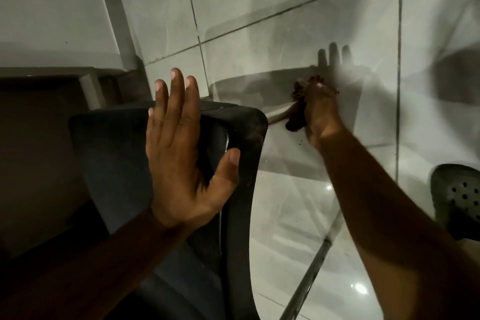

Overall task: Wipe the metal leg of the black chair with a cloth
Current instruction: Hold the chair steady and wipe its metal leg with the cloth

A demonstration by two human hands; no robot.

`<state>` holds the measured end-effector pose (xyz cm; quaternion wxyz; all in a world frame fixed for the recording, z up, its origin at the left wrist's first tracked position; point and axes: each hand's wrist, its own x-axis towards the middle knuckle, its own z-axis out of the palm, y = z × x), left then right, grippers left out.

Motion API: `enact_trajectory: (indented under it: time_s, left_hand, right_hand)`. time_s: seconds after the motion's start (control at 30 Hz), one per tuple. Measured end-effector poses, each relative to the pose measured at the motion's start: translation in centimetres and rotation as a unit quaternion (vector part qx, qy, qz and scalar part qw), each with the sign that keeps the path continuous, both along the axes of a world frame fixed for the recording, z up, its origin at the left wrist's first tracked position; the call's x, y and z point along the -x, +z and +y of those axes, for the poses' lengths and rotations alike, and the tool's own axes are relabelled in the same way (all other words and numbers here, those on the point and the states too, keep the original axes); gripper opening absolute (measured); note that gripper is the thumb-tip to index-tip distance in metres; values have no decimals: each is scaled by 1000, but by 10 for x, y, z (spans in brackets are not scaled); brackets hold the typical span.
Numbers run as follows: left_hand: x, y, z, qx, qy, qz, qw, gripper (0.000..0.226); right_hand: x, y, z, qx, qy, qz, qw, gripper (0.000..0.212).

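Observation:
The black chair (pixel 249 138) fills the lower middle of the view, seen from above. My left hand (pixel 179 153) lies flat on its seat with fingers spread and holds nothing. A metal leg (pixel 278 115) sticks out from the chair's far right corner. My right hand (pixel 319 114) is closed around a dark brown cloth (pixel 298 101), which is wrapped on that leg. The part of the leg under the cloth is hidden. Another metal leg (pixel 309 278) slants down at the lower right.
Glossy white floor tiles (pixel 298 34) with dark grout lines surround the chair. A grey perforated clog (pixel 459 200) rests at the right edge. A dark piece of furniture with a pale frame (pixel 88 83) stands to the left, close to the chair.

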<state>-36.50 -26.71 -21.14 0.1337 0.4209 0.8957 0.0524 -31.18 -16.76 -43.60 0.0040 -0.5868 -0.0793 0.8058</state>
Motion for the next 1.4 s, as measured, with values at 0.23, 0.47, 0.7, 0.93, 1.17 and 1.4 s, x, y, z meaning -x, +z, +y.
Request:
enact_trajectory:
  time_s: [0.23, 0.47, 0.7, 0.93, 1.17, 1.4]
  left_hand:
    - [0, 0, 0, 9, 3, -9, 1000, 88]
    - [-4, 2, 0, 7, 12, -11, 1000, 83]
    - [0, 0, -6, 0, 8, 1, 1000, 83]
    - [4, 5, -6, 36, 6, 5, 999, 82]
    - [3, 7, -5, 23, 4, 4, 1000, 81]
    - [0, 3, -5, 8, 9, 6, 1000, 84]
  right_hand:
    - [-4, -60, 9, -21, 84, -30, 996, 14]
    - [-3, -105, 24, -41, 190, -41, 980, 27]
    - [1, -61, 17, -79, 178, -34, 980, 14]
    - [-5, 117, -9, -71, 29, 112, 991, 7]
    - [-14, 134, -8, -38, 18, 109, 993, 34]
    - [-10, 30, 7, -50, 44, 62, 996, 12]
